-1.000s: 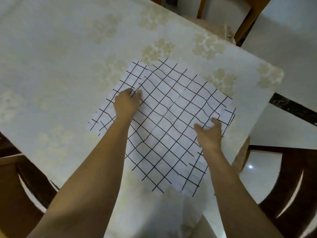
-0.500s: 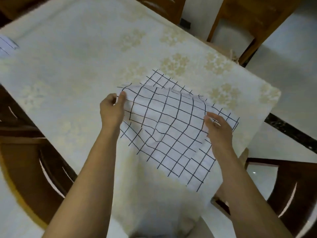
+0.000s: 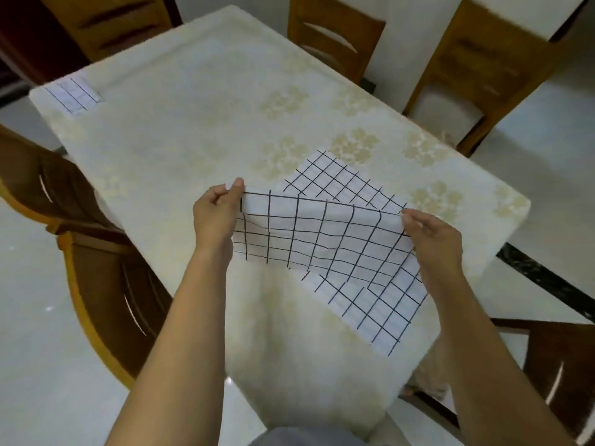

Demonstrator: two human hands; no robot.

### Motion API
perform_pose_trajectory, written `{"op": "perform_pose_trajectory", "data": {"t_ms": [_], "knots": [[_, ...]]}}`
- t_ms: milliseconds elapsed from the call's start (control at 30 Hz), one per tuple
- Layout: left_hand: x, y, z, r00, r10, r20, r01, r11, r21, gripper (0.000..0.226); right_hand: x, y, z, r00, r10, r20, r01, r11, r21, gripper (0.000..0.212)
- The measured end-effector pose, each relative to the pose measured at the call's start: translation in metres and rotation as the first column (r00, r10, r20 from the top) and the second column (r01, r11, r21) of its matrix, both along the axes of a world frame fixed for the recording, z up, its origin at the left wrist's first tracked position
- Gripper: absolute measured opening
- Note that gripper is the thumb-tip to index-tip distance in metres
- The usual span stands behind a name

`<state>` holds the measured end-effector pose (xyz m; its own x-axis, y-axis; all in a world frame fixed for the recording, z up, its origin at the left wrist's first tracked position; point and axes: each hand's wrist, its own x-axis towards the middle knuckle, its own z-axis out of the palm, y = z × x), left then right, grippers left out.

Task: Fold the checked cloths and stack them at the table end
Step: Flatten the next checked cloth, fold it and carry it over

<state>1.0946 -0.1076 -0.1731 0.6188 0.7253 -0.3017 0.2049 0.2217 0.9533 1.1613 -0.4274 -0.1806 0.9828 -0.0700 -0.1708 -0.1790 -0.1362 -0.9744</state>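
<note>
A white checked cloth (image 3: 325, 236) with black grid lines lies at the near corner of the table (image 3: 199, 101), one edge lifted and drawn over the rest. My left hand (image 3: 215, 214) pinches the lifted edge's left corner between thumb and fingers. My right hand (image 3: 434, 235) pinches its right corner. The raised flap hangs between both hands above the part that stays flat. A folded checked cloth (image 3: 74, 93) sits at the far left end of the table.
A cream tablecloth with pale floral prints covers the table and drapes over the near corner. Wooden chairs stand at the left (image 3: 106, 278), far side (image 3: 335, 33) and far right (image 3: 483, 69), with another at the near right (image 3: 557, 365). The floor is pale tile.
Both hands went from lying flat on the spread cloth to pinching one edge and lifting it up and over. The view has tilted up, showing the far table end and the folded cloth.
</note>
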Motion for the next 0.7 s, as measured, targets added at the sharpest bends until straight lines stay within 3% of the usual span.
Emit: {"op": "perform_pose_trajectory", "data": {"t_ms": [100,167,233,433,567,700], "knots": [[-0.005,0.005,0.004,1.0,0.01,0.015,-0.01,0.999,0.047,0.034,0.0,0.002,0.013,0.996,0.079,0.051,-0.077,0.996,-0.043,0.021],[-0.011,0.008,0.004,0.998,-0.065,0.006,0.063,0.983,0.175,0.038,0.0,0.004,0.02,0.989,0.128,0.078,-0.119,0.987,-0.106,0.022],[-0.018,0.012,0.002,0.99,-0.138,-0.007,0.135,0.955,0.265,0.031,-0.001,0.004,0.024,0.985,0.149,0.088,-0.138,0.983,-0.123,0.022],[-0.036,0.025,0.0,0.97,-0.244,0.01,0.232,0.935,0.269,0.019,-0.003,-0.003,0.031,0.984,0.165,0.062,-0.158,0.982,-0.107,0.025],[-0.037,0.026,0.005,0.942,-0.326,-0.083,0.334,0.875,0.352,0.029,-0.003,-0.003,0.037,0.984,0.164,0.072,-0.159,0.985,-0.066,0.023],[-0.034,0.029,0.006,0.927,-0.33,-0.178,0.375,0.812,0.447,0.022,0.002,-0.01,0.037,0.982,0.172,0.078,-0.163,0.98,-0.113,0.022]]}}
